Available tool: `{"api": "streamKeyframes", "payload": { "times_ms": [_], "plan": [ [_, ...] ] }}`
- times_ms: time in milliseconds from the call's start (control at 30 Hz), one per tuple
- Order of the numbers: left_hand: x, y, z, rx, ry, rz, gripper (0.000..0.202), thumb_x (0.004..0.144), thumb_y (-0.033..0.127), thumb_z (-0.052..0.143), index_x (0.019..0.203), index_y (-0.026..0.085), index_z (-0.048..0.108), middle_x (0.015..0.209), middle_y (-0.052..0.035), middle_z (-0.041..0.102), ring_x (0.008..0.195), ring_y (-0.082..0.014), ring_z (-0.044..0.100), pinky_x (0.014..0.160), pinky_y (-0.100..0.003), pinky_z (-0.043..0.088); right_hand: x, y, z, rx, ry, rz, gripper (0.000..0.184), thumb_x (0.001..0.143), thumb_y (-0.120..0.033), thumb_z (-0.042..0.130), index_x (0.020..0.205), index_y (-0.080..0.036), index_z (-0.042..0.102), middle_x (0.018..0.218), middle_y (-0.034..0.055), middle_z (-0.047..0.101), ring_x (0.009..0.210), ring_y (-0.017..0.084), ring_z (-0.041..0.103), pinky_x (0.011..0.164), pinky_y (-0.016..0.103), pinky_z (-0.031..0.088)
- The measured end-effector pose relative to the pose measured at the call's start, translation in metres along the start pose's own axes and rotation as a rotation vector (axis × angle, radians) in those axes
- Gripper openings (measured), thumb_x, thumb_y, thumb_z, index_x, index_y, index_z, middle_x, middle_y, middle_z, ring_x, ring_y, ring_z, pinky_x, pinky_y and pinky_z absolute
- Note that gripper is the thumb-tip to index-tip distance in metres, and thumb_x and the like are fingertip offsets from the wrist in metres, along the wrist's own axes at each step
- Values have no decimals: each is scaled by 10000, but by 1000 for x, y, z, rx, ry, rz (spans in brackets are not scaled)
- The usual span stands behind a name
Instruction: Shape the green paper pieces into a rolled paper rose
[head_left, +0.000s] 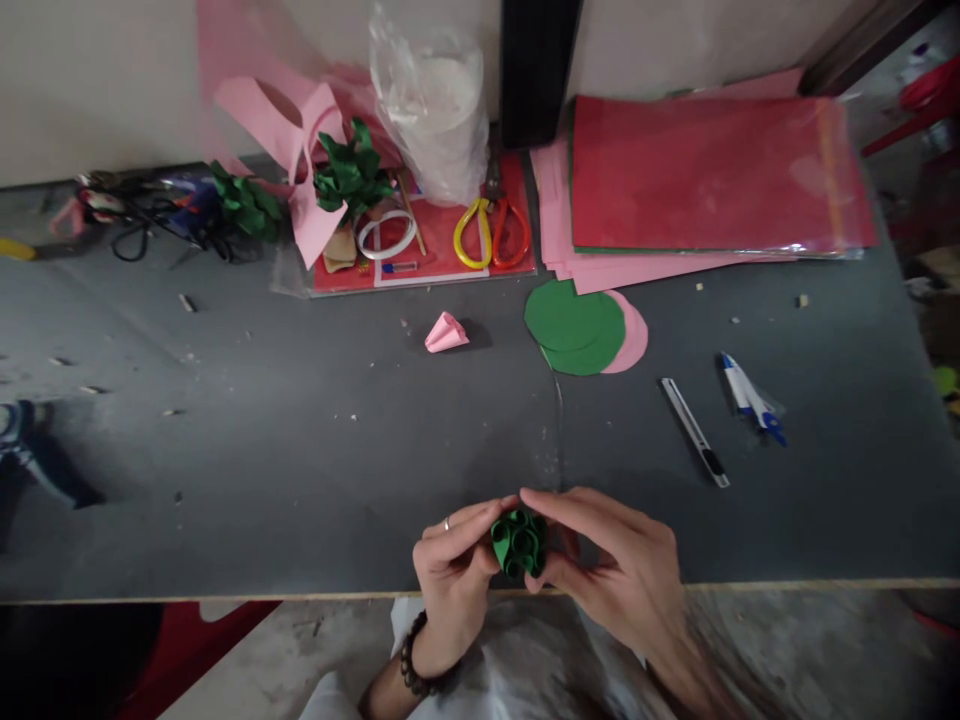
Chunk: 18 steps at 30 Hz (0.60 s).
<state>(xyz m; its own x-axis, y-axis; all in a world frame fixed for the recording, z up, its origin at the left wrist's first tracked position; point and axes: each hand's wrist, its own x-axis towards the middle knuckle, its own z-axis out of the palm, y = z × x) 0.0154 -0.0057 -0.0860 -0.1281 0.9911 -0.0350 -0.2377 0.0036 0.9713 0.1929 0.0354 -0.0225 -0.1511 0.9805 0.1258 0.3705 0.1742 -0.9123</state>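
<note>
A small green piece of rolled paper curls (519,541) sits between both my hands at the near edge of the grey table (300,440). My left hand (450,570), with a ring and a bead bracelet, pinches its left side. My right hand (615,565) closes its thumb and fingers over the top and right side.
A folded pink paper cone (445,332) lies mid-table. Green and pink paper discs (581,328) lie right of it, then a box cutter (695,432) and a blue-white pen (750,398). At the back lie red and pink sheets (712,180), scissors (491,232), a plastic bag (435,110) and green paper flowers (349,175).
</note>
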Motion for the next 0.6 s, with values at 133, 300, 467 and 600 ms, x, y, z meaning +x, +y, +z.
{"api": "streamKeyframes", "payload": {
  "times_ms": [133, 300, 467, 600],
  "plan": [
    [0, 0, 0, 16, -14, 24, 316, 980, 299, 815, 1289, 361, 830, 1179, -17, 894, 1052, -181, 865, 935, -222, 679, -3, -7, 8, -2, 26, -36, 336, 979, -310, 805, 1310, -348, 770, 906, -24, 829, 727, 149, 789, 687, 259, 688],
    [0, 7, -1, 132, -10, 107, 317, 1019, 302, 762, 1331, 305, 811, 1233, -49, 880, 1118, -194, 838, 1007, -277, 670, -4, -5, 11, -64, 47, -79, 311, 1003, -296, 781, 1314, -315, 765, 978, -9, 814, 836, 108, 785, 780, 211, 658],
    [3, 18, -1, 190, -28, 179, 380, 1045, 207, 699, 1400, 327, 767, 1301, -40, 858, 1145, -185, 840, 997, -264, 679, -7, -5, 14, -52, 55, -72, 345, 1023, -336, 753, 1362, -279, 727, 1072, 28, 830, 923, 126, 803, 847, 214, 668],
    [3, 21, -2, 211, -25, 134, 388, 1029, 130, 677, 1347, 316, 800, 1299, -37, 855, 1114, -191, 855, 983, -258, 686, -10, -7, 15, -84, 65, -54, 320, 1000, -331, 779, 1314, -286, 738, 1067, 21, 841, 903, 144, 818, 847, 227, 684]
  ]
}}
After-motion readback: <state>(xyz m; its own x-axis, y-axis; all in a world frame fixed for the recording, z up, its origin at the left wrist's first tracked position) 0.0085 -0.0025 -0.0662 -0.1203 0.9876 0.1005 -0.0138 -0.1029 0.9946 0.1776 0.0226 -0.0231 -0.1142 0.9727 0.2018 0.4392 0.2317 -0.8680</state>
